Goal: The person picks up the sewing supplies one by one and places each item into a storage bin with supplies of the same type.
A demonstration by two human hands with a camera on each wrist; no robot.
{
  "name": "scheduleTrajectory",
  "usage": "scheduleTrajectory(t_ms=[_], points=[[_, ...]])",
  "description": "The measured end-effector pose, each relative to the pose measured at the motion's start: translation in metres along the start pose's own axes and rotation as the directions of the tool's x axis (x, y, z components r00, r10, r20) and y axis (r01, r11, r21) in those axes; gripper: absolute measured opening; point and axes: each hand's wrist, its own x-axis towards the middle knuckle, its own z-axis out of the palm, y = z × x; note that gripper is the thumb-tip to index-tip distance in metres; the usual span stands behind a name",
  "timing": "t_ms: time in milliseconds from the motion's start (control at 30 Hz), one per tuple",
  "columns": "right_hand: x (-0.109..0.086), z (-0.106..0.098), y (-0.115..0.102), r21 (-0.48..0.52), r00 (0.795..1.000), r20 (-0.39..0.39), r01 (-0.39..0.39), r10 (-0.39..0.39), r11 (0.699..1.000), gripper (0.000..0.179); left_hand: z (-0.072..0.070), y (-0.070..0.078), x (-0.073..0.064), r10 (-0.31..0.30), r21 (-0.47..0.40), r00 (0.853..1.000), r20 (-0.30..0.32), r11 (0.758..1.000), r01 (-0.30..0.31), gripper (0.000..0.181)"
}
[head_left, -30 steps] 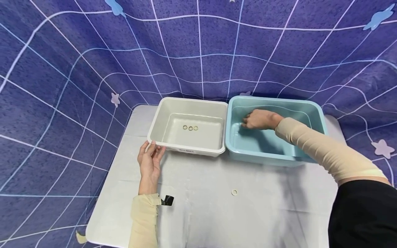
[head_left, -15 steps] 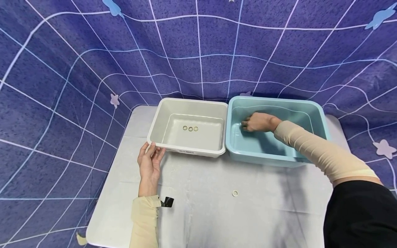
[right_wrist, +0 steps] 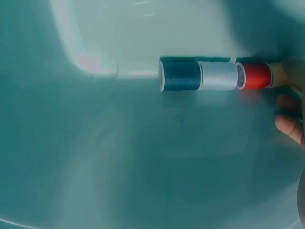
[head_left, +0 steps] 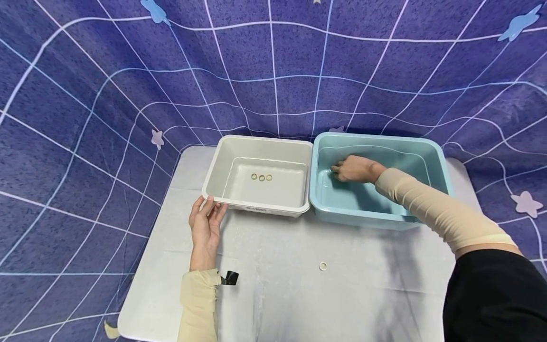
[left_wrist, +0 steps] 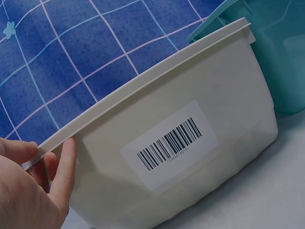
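Note:
My left hand pinches the front left corner of the white plastic bin, thumb over the rim and fingers below it. A barcode label is on the bin's front wall. Inside the blue bin, my right hand reaches low over the floor. The right wrist view shows a row of thread spools lying end to end: a dark teal spool, a white spool, a red spool and a yellow spool. My right fingertips grip the yellow spool, partly covering it.
Three small rings lie in a row on the white bin's floor. Another ring lies on the white table. The bins stand side by side before a purple patterned curtain. A black tab sticks out from the left wrist.
My right hand has shifted slightly toward the front in the blue bin, and its forearm has drifted a little left. The left hand stays at the white bin's corner.

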Motion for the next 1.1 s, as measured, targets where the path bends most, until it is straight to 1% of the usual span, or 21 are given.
scheduleTrajectory(t_ms=[200,367,567,733,1000,1100], points=[[-0.001,-0.003,-0.001,0.064,1.0,0.006,-0.025,0.025,0.998,0.011,-0.001,0.0,-0.001,0.001,0.012,1.0,0.004,1.0,-0.001,0.045],[-0.004,-0.012,0.0,0.108,0.998,-0.006,-0.063,0.064,0.992,0.014,-0.001,-0.001,-0.001,-0.008,0.014,1.0,0.0,1.0,0.008,0.043],[-0.012,-0.03,0.004,0.182,0.99,-0.045,-0.125,0.136,0.975,0.011,0.001,-0.002,0.0,-0.012,0.004,1.0,0.002,1.0,0.012,0.043],[-0.02,-0.048,0.005,0.221,0.988,-0.029,-0.139,0.149,0.965,0.005,0.001,-0.001,0.001,-0.014,0.003,1.0,0.006,1.0,0.014,0.044],[-0.031,-0.075,0.002,0.234,0.983,-0.019,-0.174,0.183,0.957,0.012,0.0,0.0,0.002,-0.019,-0.005,1.0,0.008,1.0,0.019,0.045],[-0.035,-0.085,0.001,0.243,0.978,-0.023,-0.196,0.207,0.95,0.009,0.0,0.001,0.002,-0.015,-0.005,1.0,0.007,1.0,0.015,0.044]])
